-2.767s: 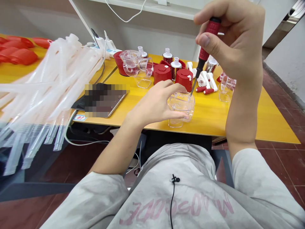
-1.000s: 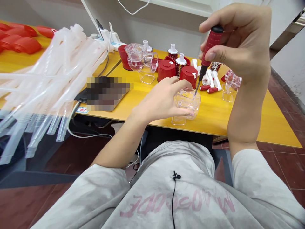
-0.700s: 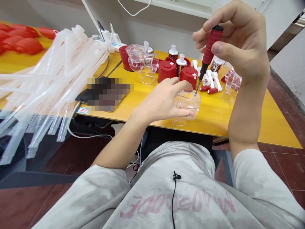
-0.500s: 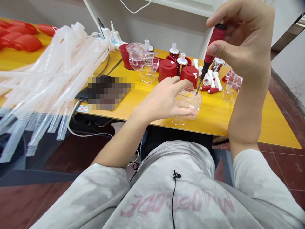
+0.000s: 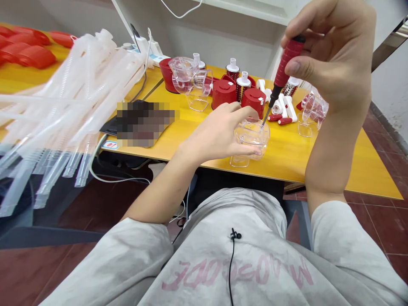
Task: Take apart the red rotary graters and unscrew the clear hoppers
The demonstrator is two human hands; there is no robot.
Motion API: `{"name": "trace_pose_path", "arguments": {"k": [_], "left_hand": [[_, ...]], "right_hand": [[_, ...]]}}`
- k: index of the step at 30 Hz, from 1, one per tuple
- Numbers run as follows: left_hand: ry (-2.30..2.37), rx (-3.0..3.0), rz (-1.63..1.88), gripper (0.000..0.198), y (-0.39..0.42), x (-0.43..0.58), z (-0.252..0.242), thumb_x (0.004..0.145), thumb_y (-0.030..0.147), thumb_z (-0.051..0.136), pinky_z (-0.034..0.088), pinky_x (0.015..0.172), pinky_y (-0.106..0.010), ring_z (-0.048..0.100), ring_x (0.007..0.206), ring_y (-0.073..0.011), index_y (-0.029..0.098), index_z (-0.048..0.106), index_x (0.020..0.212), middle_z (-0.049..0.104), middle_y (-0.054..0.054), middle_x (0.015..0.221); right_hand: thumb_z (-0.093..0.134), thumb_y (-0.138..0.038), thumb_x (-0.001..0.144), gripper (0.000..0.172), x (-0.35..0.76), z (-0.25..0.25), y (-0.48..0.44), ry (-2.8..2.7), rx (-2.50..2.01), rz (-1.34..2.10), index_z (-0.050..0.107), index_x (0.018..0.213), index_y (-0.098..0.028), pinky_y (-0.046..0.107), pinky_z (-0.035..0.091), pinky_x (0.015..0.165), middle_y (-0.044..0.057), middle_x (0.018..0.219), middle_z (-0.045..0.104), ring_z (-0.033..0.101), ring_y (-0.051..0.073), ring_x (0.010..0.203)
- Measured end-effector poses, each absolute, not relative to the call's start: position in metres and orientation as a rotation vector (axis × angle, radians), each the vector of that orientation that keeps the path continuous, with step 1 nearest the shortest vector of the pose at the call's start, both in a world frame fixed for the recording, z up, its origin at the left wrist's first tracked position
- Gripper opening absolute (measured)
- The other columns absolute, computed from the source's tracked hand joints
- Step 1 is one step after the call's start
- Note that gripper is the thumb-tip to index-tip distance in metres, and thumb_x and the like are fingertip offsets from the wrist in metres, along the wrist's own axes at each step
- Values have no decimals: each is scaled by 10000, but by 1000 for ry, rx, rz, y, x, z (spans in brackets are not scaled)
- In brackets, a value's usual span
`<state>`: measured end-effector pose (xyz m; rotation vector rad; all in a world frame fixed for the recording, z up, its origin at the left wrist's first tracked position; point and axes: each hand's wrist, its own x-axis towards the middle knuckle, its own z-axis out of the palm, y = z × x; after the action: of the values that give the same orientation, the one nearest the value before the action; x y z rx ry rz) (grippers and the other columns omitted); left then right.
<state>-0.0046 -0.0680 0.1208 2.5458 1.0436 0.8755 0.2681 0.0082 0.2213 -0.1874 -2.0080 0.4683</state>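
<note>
A clear plastic part rests on the yellow table near its front edge, with my left hand closed round its left side. Up at the right, my right hand grips a screwdriver by its red handle, thumb and fingers around the upper end. The tool leans, and its thin metal tip points down onto the top of the clear part. Whatever lies under the tip is too small to make out.
Behind stand red cups, metal drums with white tops, white handles with red ends and another clear part. Long clear plastic bags overhang the table at left, near red pieces.
My right hand has shifted slightly to the right with the screwdriver handle, so the tool leans a bit more. My left hand and the clear part have hardly moved.
</note>
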Motion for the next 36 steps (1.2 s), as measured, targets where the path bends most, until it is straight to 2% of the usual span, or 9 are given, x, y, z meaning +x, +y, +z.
{"name": "trace_pose_path", "arguments": {"k": [2, 5, 11, 13, 18, 21, 26, 30, 36], "left_hand": [[1040, 2545, 877, 842, -68, -4, 120, 811, 672, 1085, 550, 1238, -522, 733, 1329, -413, 208, 787, 1447, 780, -154, 1420], [1045, 2539, 886, 823, -68, -4, 120, 811, 659, 1081, 548, 1240, -527, 728, 1327, -411, 220, 782, 1440, 778, -147, 1420], [1045, 2530, 884, 802, -69, -4, 121, 814, 652, 1071, 545, 1232, -523, 725, 1312, -408, 231, 776, 1429, 774, -139, 1399], [1043, 2531, 882, 802, -68, -4, 121, 813, 656, 1070, 544, 1228, -519, 728, 1306, -408, 229, 777, 1426, 774, -140, 1396], [1051, 2532, 891, 800, -68, -3, 121, 823, 625, 1078, 546, 1220, -506, 732, 1316, -409, 219, 782, 1445, 774, -146, 1401], [1058, 2531, 882, 818, -68, -3, 121, 813, 641, 1088, 551, 1220, -507, 734, 1312, -408, 221, 786, 1446, 773, -145, 1400], [1069, 2529, 883, 827, -69, -3, 121, 813, 640, 1090, 558, 1215, -517, 738, 1307, -415, 211, 786, 1451, 767, -152, 1392], [1067, 2522, 872, 790, -69, -3, 122, 818, 610, 1084, 552, 1228, -533, 731, 1308, -417, 230, 777, 1439, 765, -150, 1394], [1079, 2514, 884, 841, -69, -2, 121, 794, 678, 1079, 549, 1240, -542, 724, 1312, -419, 242, 775, 1445, 764, -144, 1399]], "right_hand": [[1045, -382, 924, 435, 266, 220, 7, -2023, -116, 543, 911, 1336, -414, 332, 785, 958, -83, 1249, 866, 875, 206, 1199], [942, -445, 1006, 353, 264, 218, 8, -2023, -49, 611, 912, 1351, -376, 385, 791, 1003, -61, 1255, 912, 905, 221, 1171], [1199, -438, 673, 460, 268, 223, 13, -1980, -283, 464, 977, 1076, -451, 297, 658, 665, -26, 1090, 857, 715, 194, 887], [1177, -391, 700, 425, 269, 222, 10, -1979, -254, 493, 971, 1068, -447, 313, 686, 734, -24, 1064, 847, 721, 201, 899], [962, -350, 935, 425, 269, 218, 4, -2038, -153, 625, 933, 1352, -428, 397, 780, 1015, -62, 1216, 918, 874, 231, 1103], [1001, -400, 936, 389, 267, 220, 8, -2088, -207, 584, 949, 1320, -435, 329, 767, 971, -44, 1201, 926, 881, 216, 1100], [1074, -453, 894, 311, 263, 222, 4, -2040, -237, 461, 966, 1181, -404, 193, 612, 759, -72, 1107, 822, 661, 91, 886], [1052, -352, 797, 492, 258, 219, -3, -1966, -188, 699, 930, 1261, -460, 361, 752, 826, -46, 1128, 914, 832, 241, 951], [1082, -488, 809, 337, 252, 218, 1, -1973, -247, 594, 984, 1130, -455, 379, 731, 788, -29, 1145, 918, 816, 250, 921]]}}
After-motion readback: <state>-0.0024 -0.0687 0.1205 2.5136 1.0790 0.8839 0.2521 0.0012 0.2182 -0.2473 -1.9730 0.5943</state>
